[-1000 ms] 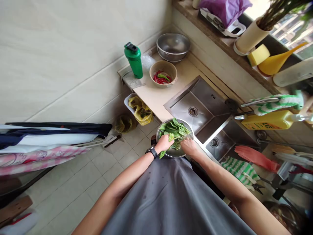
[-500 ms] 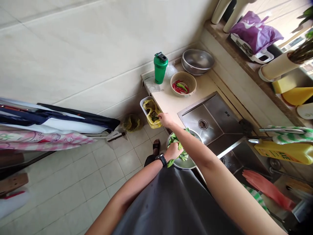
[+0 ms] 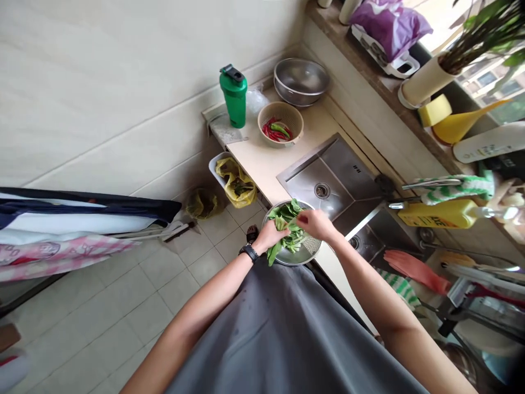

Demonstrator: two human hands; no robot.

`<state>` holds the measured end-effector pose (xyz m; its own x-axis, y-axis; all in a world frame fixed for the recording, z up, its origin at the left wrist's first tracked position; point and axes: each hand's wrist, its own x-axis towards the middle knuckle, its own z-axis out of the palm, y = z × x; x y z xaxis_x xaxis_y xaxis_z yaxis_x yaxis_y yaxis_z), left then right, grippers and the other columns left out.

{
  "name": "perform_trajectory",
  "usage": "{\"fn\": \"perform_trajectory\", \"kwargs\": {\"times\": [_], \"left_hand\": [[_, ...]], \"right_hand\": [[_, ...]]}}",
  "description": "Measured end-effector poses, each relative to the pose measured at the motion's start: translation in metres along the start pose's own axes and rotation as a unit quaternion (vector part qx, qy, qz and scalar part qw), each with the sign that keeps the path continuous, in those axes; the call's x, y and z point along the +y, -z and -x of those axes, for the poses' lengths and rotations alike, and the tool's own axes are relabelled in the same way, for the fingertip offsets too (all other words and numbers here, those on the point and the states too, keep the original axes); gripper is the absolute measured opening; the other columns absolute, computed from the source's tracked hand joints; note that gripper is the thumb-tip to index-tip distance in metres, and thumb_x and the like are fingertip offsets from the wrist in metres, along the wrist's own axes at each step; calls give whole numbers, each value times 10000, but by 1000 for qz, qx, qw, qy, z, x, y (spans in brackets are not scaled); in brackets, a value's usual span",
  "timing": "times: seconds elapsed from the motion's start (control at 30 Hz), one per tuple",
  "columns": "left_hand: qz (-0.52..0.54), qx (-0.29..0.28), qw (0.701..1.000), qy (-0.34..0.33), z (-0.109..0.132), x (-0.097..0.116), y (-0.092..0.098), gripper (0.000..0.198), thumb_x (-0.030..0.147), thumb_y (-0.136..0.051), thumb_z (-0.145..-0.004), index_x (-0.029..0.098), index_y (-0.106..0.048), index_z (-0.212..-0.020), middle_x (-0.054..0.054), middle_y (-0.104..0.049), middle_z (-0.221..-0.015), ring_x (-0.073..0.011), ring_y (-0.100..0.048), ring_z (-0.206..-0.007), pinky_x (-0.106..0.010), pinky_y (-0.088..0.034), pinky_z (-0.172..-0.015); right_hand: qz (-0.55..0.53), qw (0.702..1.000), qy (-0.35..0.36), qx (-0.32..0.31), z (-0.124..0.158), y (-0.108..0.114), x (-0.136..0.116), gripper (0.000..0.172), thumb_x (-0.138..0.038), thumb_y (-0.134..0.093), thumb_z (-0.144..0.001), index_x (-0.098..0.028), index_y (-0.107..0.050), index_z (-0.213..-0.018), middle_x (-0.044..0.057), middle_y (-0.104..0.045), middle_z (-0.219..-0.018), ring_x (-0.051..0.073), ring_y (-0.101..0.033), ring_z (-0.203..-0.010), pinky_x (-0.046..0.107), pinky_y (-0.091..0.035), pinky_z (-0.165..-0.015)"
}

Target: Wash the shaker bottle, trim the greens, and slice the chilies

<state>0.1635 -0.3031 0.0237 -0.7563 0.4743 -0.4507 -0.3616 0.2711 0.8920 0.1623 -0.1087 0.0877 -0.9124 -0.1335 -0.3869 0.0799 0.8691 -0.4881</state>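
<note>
Leafy greens (image 3: 293, 210) lie in a round metal colander (image 3: 315, 253) at the counter's front edge, close against my body. My left hand (image 3: 271, 236), with a black watch on its wrist, is closed around a bunch of the greens over the colander's left side. Facing it, my right hand (image 3: 316, 223) has thumb and fingers pinched at the stem ends of that bunch. Whatever small piece is between the right fingertips is partly hidden.
A bin with a yellow bag (image 3: 240, 191) hangs at the counter's end, holding green scraps. Behind stand a green shaker bottle (image 3: 234, 101), a basket of chillies (image 3: 281, 128) and a metal bowl (image 3: 301, 82). The steel sink (image 3: 340, 180) lies right of the colander.
My right hand has come back from the yellow-bagged bin to the greens over the colander. My left hand still grips its bunch. The view has shifted somewhat.
</note>
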Motion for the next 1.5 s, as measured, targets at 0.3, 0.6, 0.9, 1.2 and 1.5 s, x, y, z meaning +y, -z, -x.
{"fn": "perform_trajectory", "kwargs": {"times": [0.3,0.6,0.9,1.2,1.5], "left_hand": [[-62,-37,997,2,0,0,7,170,317,-731,-738,172,-672,-804,-10,-699,-815,-175,-638,-775,-288,-490,-763],[-105,-42,993,31,4,9,-6,202,288,-719,-734,167,-693,-893,-19,-728,-857,-188,-668,-823,-296,-498,-792],[-104,-51,993,36,10,15,-8,131,258,-716,-728,168,-687,-820,-26,-739,-854,-189,-669,-803,-293,-495,-762],[-107,-84,991,-23,11,26,-21,240,374,-782,-747,173,-716,-861,-48,-749,-893,-185,-664,-789,-281,-496,-744],[-194,-82,976,-59,11,26,-20,331,491,-693,-843,172,-666,-756,-17,-692,-742,-151,-583,-677,-257,-430,-661]], "right_hand": [[121,974,-96,-163,58,-99,26,108,-204,-720,-844,-161,-749,-939,156,-754,-982,297,-719,-946,375,-555,-865],[48,982,-123,-134,60,-99,40,192,-107,-554,-918,-150,-714,-1015,148,-745,-966,232,-709,-865,308,-536,-802],[-309,933,-158,-95,73,-56,56,75,-215,-625,-843,-183,-689,-865,7,-709,-711,149,-659,-668,280,-545,-689],[-599,776,-189,-62,77,-36,38,391,-480,-839,-662,-174,-705,-864,13,-717,-754,137,-668,-698,294,-569,-754],[-288,955,-66,-5,79,-32,24,239,-382,-584,-897,-198,-652,-759,9,-673,-682,142,-583,-617,271,-490,-646]]}}
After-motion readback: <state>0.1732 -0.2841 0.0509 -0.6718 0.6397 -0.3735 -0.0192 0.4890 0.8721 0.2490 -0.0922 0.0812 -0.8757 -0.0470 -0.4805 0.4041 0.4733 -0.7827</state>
